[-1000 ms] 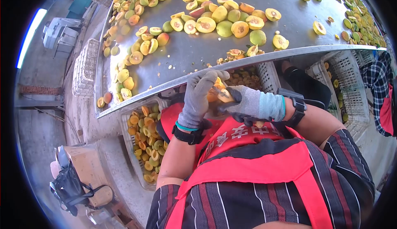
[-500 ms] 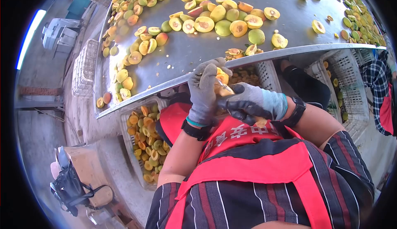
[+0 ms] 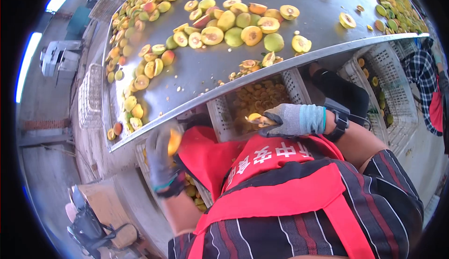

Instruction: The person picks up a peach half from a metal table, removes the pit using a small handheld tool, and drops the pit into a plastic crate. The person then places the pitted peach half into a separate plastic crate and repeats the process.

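Observation:
My left hand (image 3: 161, 158), in a grey glove and blurred by motion, is at the lower left over a crate. An orange-yellow fruit half (image 3: 174, 142) is held in its fingers. My right hand (image 3: 286, 121), gloved in grey with a dark palm, is closed in front of the apron. From its fingers sticks a small wooden-handled tool (image 3: 263, 120), with a yellow piece of fruit at its tip; the fingers hide most of the handle. Below the table edge, near my right hand, a white crate (image 3: 294, 87) holds many fruit pieces (image 3: 257, 99).
Halved fruit (image 3: 213, 35) lies in heaps on the metal table (image 3: 196, 69), with scraps (image 3: 250, 65) near its edge. Under my left hand is a crate of fruit halves (image 3: 191, 191). More crates (image 3: 393, 86) stand right, near a co-worker in a checked sleeve (image 3: 416, 67).
My hands have separated. The left moved down and left with a fruit half; the right stayed near the apron with the tool. The crate behind them is now more visible, and the view has shifted slightly.

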`<state>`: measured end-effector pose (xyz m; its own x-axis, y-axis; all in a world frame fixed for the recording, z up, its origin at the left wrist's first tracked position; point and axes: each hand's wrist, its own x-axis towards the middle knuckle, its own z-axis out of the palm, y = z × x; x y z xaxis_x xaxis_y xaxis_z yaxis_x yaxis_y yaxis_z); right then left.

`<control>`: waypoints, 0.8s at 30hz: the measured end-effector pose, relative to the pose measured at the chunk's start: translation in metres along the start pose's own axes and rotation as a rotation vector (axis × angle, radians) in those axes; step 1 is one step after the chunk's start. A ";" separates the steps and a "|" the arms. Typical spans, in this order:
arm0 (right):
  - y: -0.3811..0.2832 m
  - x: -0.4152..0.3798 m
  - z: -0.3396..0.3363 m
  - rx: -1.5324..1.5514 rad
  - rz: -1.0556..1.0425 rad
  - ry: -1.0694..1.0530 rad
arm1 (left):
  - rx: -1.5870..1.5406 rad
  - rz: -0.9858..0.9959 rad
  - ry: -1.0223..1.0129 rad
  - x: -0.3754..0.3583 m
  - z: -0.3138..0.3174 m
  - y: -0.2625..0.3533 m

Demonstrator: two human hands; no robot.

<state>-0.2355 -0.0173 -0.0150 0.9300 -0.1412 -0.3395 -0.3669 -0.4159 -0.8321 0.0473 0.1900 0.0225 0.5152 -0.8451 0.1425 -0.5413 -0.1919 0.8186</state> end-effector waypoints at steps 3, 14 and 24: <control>-0.001 -0.013 -0.018 0.043 0.158 -0.092 | 0.605 -0.212 -0.233 -0.018 -0.052 0.004; 0.013 -0.028 -0.013 0.191 0.061 0.092 | 0.574 0.703 -0.132 0.194 0.176 0.056; 0.014 -0.048 -0.025 0.809 0.123 0.144 | -0.213 -0.202 -0.374 0.142 0.161 0.103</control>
<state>-0.2852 -0.0390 0.0003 0.8559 -0.2795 -0.4351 -0.3191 0.3766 -0.8697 -0.0420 -0.0295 0.0372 0.3007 -0.9304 -0.2096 -0.2865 -0.2977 0.9106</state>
